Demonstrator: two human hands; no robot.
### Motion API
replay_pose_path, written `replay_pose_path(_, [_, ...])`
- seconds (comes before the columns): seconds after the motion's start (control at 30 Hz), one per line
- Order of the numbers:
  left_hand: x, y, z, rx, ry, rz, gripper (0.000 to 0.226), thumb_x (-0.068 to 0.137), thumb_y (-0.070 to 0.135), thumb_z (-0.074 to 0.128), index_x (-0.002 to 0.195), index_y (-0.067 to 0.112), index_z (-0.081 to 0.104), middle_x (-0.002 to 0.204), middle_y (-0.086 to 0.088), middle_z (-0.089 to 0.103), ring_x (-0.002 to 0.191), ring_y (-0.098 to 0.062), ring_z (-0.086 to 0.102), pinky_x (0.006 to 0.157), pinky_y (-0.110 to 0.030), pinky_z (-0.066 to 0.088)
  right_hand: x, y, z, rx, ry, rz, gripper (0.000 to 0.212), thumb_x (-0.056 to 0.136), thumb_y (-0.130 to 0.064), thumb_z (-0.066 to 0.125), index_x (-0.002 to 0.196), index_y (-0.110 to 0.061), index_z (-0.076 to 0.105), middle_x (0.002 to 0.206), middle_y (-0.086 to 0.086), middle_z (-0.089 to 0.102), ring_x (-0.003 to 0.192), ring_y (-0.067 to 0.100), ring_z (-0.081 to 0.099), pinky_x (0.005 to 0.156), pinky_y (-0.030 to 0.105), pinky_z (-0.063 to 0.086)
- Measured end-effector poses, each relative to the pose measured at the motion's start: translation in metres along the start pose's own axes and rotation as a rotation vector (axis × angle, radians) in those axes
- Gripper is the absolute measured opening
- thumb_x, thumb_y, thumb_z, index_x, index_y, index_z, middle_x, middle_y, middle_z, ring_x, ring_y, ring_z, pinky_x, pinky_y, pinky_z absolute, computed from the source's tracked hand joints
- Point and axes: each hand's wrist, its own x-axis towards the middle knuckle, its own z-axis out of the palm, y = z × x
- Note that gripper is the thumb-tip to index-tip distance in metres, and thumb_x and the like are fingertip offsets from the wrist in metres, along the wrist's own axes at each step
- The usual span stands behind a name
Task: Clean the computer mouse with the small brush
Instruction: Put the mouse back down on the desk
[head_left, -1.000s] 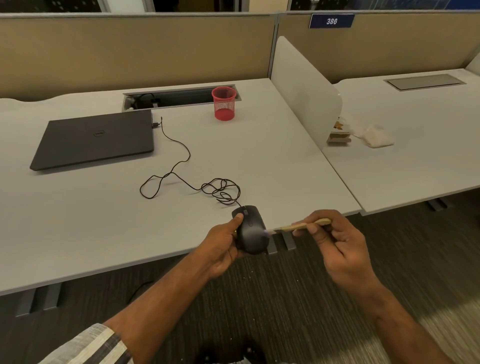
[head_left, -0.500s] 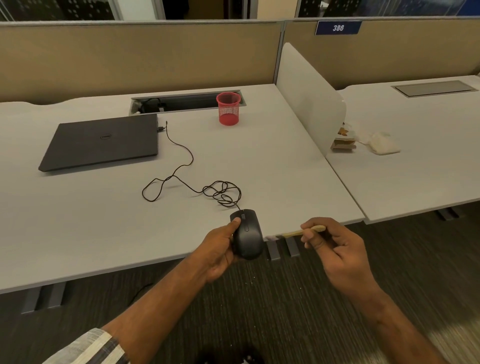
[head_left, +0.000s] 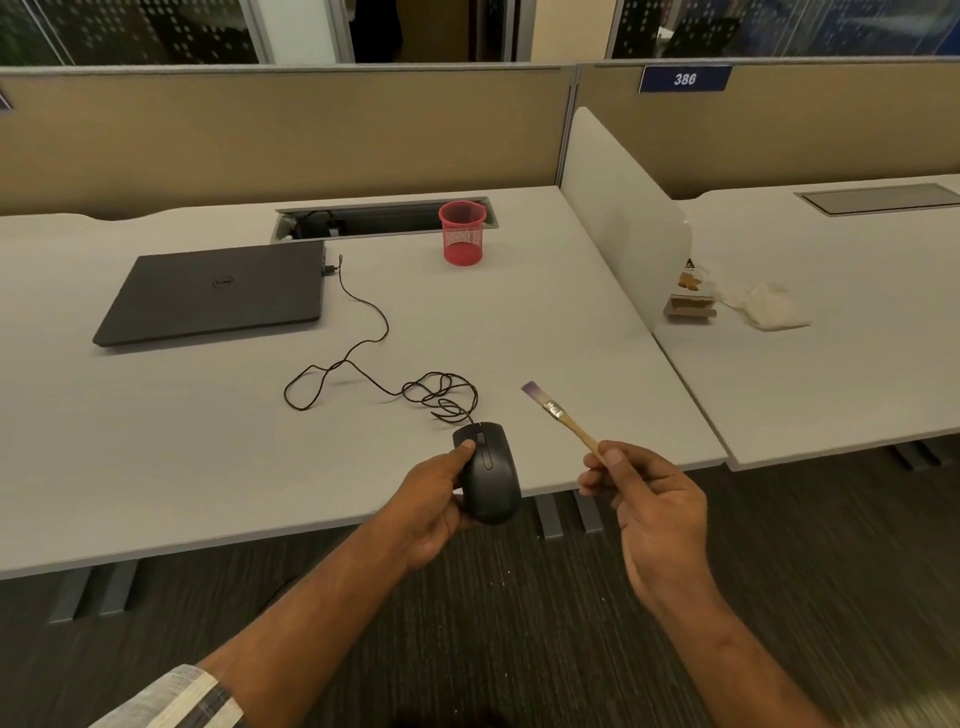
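We see the counter (head_left: 208, 467), then the mouse (head_left: 491, 475) held over its near edge in our left hand (head_left: 431, 506), long axis pointing away. Right hand (head_left: 649, 512) pinches the brush (head_left: 558, 413), bristles up-left, just right of the mouse, not touching.

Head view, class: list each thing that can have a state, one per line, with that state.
laptop: lid closed, cable plugged in
mouse: held by left hand, off the desk
brush: gripped by right hand, bristles clear of mouse
red mesh cup: upright
mouse cable: tangled, slack
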Motion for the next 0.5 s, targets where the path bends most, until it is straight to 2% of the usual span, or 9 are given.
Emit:
replay_pose_path(0.1, [-0.003,0.000,0.004,0.023,0.010,0.028,0.015,0.105,0.027,0.054,0.112,0.015,0.061,0.126,-0.019,0.063,0.117,-0.040,0.064,0.092,-0.055,0.060,0.002,0.003,0.005,0.044,-0.019,0.113,0.029,0.087,-0.006,0.061,0.114,-0.010,0.069,0.089,0.016,0.074,0.077,0.023,0.071,0.071,0.032,0.060])
replay_pose_path(0.2, [-0.008,-0.001,0.008,0.027,0.025,0.063,0.020,0.105,0.028,0.054,0.117,0.014,0.061,0.124,-0.017,0.065,0.114,-0.038,0.066,0.088,-0.051,0.062,0.002,0.005,0.006,0.105,-0.061,0.220,0.032,0.090,-0.003,0.057,0.119,-0.011,0.066,0.086,0.012,0.074,0.076,0.021,0.071,0.071,0.031,0.060])
replay_pose_path(0.33, [-0.012,-0.006,0.011,0.017,0.037,0.102,0.023,0.104,0.027,0.055,0.119,0.012,0.063,0.124,-0.017,0.066,0.112,-0.036,0.067,0.078,-0.043,0.064,0.000,0.012,0.007,0.226,-0.080,0.389,0.026,0.096,-0.002,0.051,0.117,-0.003,0.066,0.085,0.013,0.069,0.078,0.022,0.068,0.072,0.034,0.059])
replay_pose_path(0.5, [-0.011,-0.007,0.017,0.047,0.052,0.119,0.020,0.104,0.027,0.055,0.114,0.012,0.065,0.125,-0.017,0.065,0.112,-0.036,0.065,0.084,-0.043,0.060,0.001,0.022,0.014,0.254,-0.085,0.494,0.014,0.098,-0.007,0.052,0.103,-0.003,0.064,0.080,0.012,0.065,0.076,0.024,0.067,0.075,0.037,0.055])
